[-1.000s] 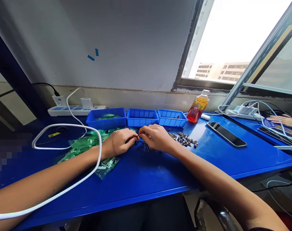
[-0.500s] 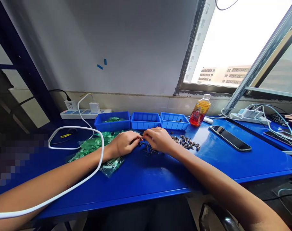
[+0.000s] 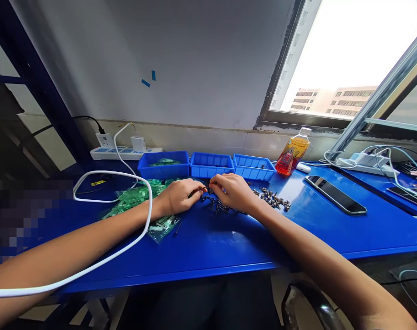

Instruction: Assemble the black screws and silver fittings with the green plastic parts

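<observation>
My left hand (image 3: 180,197) is closed in a pinch, with a small dark screw-like piece just showing at its fingertips. Close by on the right, the thumb and fingers of my right hand (image 3: 233,191) are pinched together; whatever they hold is too small to make out. Below and between both hands lies a pile of dark screws (image 3: 218,206). Several shiny metal fittings (image 3: 273,200) are scattered to the right of my right hand. Green plastic bags (image 3: 132,198) are heaped behind and beside my left forearm. One loose dark screw (image 3: 178,228) rests by the front bag.
Three blue bins (image 3: 211,172) line the back of the blue table (image 3: 208,259). A drink bottle (image 3: 292,153) and a phone (image 3: 335,195) stand and lie on the right. A white cable (image 3: 150,201) loops over my left forearm. Power strips (image 3: 125,152) sit at the back.
My fingertips, which met before, are now slightly apart. A loose screw now shows beside the front green bag. The whole view has shifted a little.
</observation>
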{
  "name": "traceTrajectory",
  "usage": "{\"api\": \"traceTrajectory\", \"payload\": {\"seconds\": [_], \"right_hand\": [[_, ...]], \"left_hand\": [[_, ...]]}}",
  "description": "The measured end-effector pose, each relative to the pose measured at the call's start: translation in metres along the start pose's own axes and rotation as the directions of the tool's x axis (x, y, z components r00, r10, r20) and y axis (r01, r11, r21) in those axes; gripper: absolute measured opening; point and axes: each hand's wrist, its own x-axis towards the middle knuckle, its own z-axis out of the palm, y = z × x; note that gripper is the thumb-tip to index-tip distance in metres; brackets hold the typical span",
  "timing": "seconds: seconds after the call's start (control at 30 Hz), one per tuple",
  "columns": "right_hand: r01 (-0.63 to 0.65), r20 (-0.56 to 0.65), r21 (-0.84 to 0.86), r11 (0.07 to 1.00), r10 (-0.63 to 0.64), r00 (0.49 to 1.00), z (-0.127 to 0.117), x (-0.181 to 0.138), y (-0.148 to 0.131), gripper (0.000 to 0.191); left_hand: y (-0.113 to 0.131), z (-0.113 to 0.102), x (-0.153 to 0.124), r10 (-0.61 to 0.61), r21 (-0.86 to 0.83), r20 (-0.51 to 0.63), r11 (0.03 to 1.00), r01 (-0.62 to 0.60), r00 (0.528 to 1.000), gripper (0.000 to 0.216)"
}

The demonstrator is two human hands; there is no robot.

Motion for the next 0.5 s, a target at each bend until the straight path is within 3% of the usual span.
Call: {"api": "traceTrajectory", "payload": {"seconds": [0.13,0.3,0.4,0.5], "right_hand": [[-0.193,-0.105,-0.038,0.98,0.188,0.977,-0.004,0.001,0.016,0.015],[-0.526,-0.212,-0.096,0.845,0.499,0.84,-0.012,0.0,0.039,0.02],[-0.612,-0.192,-0.131,0.78,0.585,0.788,-0.013,0.0,0.042,0.023],[-0.616,-0.141,-0.163,0.771,0.599,0.788,-0.009,0.001,0.037,0.025]], "left_hand": [[0.002,-0.023,-0.005,-0.015,0.118,0.135,0.993,-0.001,0.991,0.032],[0.014,-0.053,-0.029,0.023,0.066,0.296,0.997,-0.045,0.955,0.025],[0.023,-0.057,-0.039,0.048,-0.04,0.407,0.999,-0.035,0.912,0.021],[0.023,-0.051,-0.037,0.078,-0.074,0.405,0.996,-0.052,0.911,0.017]]}}
